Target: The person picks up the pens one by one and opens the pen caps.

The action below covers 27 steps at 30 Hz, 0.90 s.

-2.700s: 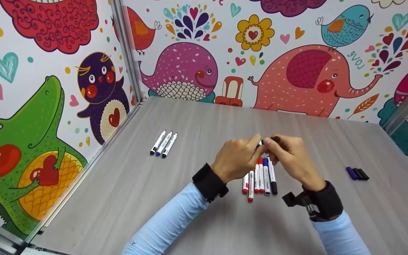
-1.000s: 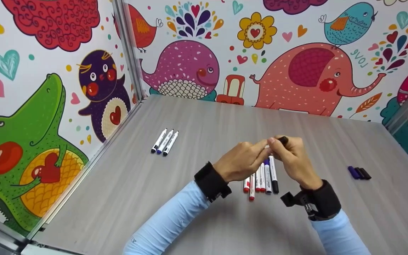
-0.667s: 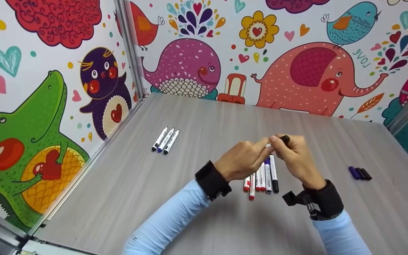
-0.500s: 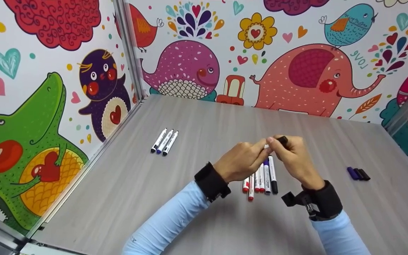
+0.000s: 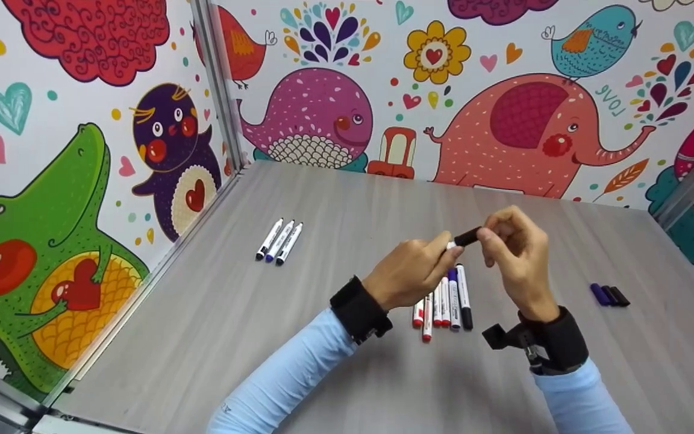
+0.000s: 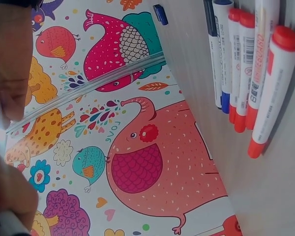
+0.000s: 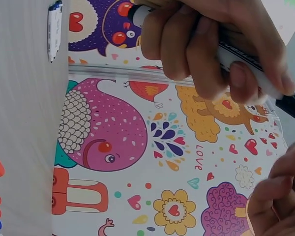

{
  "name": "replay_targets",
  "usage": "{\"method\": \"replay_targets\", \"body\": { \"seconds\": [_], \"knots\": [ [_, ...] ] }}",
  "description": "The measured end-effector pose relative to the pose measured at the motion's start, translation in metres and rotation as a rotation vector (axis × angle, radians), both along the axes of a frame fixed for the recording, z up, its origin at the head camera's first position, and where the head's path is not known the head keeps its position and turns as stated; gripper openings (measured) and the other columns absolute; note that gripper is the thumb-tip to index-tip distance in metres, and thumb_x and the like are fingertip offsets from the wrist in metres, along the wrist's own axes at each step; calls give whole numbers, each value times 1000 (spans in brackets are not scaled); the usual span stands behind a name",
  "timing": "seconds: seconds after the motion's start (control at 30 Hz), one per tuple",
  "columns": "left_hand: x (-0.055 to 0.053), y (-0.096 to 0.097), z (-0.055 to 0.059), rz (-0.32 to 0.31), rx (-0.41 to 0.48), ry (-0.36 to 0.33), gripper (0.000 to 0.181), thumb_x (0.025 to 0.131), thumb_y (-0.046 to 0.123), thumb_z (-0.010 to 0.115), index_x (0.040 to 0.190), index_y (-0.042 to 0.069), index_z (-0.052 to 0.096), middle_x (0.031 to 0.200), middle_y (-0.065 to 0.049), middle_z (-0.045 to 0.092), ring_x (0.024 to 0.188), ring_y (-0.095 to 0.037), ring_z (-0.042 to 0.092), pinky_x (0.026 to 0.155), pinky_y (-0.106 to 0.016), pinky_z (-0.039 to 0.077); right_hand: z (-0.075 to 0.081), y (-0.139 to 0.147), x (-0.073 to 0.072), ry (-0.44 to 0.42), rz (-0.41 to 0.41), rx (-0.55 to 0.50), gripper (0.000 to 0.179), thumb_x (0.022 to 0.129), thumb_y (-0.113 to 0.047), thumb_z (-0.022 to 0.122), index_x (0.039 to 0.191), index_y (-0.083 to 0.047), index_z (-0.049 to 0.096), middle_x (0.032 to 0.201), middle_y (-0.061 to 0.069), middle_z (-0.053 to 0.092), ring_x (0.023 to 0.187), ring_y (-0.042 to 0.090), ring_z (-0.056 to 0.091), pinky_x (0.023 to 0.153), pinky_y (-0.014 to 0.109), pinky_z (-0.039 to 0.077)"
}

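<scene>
My left hand [image 5: 413, 268] grips a white whiteboard marker [image 7: 243, 61], its fingers curled round the barrel. The marker's black cap [image 5: 466, 237] sticks out past my left thumb, towards the right hand. My right hand [image 5: 518, 262] is just beyond it, fingers bent and thumb tip right at the cap's far end. I cannot tell whether it pinches the cap. On the table below the hands lie several red markers [image 6: 275, 93], a blue marker [image 5: 454, 304] and a black marker [image 5: 465, 301], side by side and partly hidden by the left hand in the head view.
Three white markers [image 5: 279, 242], black and blue ended, lie together on the left of the grey table [image 5: 202, 337]. At the right are a blue cap [image 5: 599, 294] and two black caps [image 5: 615, 296]. Printed walls [image 5: 335, 114] stand along the back and sides.
My right hand has slid outward along the black cap, up and to the right, so more of the cap shows between the hands. The left hand has stayed nearly in place during the last second.
</scene>
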<state>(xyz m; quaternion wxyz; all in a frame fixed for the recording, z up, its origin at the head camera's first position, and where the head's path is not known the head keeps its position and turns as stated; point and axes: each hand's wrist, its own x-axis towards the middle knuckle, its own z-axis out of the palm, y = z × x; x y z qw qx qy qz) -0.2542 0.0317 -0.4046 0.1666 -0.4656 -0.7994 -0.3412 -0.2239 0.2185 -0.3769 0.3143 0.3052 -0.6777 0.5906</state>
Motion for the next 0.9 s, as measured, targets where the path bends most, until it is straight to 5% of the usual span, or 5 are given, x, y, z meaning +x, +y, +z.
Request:
{"method": "replay_targets", "body": {
  "seconds": [0.9],
  "knots": [
    [-2, -7, 4, 46, -2, 42, 29, 112, 28, 41, 97, 5, 52, 65, 2, 44, 51, -8, 39, 49, -14, 25, 0, 0, 1, -56, 41, 74, 7, 93, 13, 61, 99, 16, 61, 68, -4, 62, 51, 9, 52, 49, 18, 46]
  ]
}}
